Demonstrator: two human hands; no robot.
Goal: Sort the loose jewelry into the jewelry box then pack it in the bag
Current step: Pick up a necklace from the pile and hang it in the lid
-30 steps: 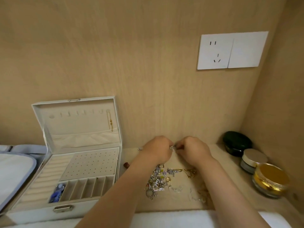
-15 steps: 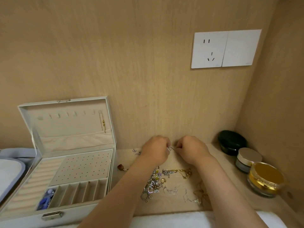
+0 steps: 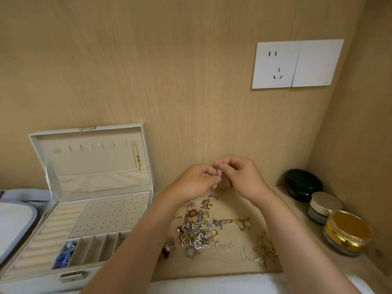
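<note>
A pile of loose jewelry [image 3: 199, 230] in gold and silver lies on the wooden shelf. Above it, my left hand [image 3: 196, 181] and my right hand [image 3: 241, 177] meet and together pinch a small silver piece [image 3: 220, 170] between their fingertips. The grey jewelry box [image 3: 38, 274] stands open at the left, lid upright against the wall, with a gold chain [image 3: 137, 157] hanging in the lid and blue pieces [image 3: 64, 254] in its front left compartment. A pale blue bag [image 3: 19, 219] lies at the far left edge.
Three round jars stand along the right wall: a dark green one [image 3: 302, 184], a grey one with a metal lid [image 3: 323, 206] and a gold one [image 3: 347, 232]. A white towel [image 3: 212, 284] covers the front edge. A wall socket [image 3: 297, 63] sits above.
Both hands have lifted a little off the shelf and drawn closer together around the small silver piece. The camera view has shifted slightly.
</note>
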